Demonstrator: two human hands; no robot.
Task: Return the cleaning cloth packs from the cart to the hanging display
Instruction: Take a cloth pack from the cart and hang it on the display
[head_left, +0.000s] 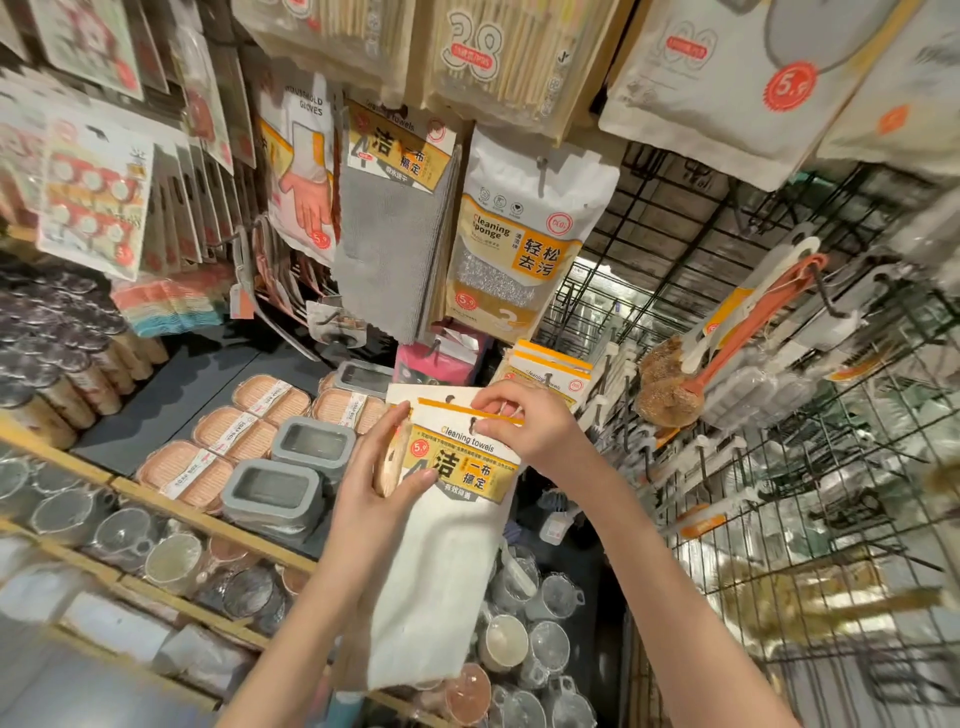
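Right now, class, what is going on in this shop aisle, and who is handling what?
A person is holding white cleaning towel packs in front of a wire display rack. The left hand grips the packs at their left edge, while the right hand pinches the header card beside its hanging holes. The packs are not yet on a hook. More cleaning towel packs already hang just behind.

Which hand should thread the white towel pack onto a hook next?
Right. The right hand already pinches the towel pack at its header holes, nearest the hanging packs behind. The left hand grips the pack's side edge, only steadying it.
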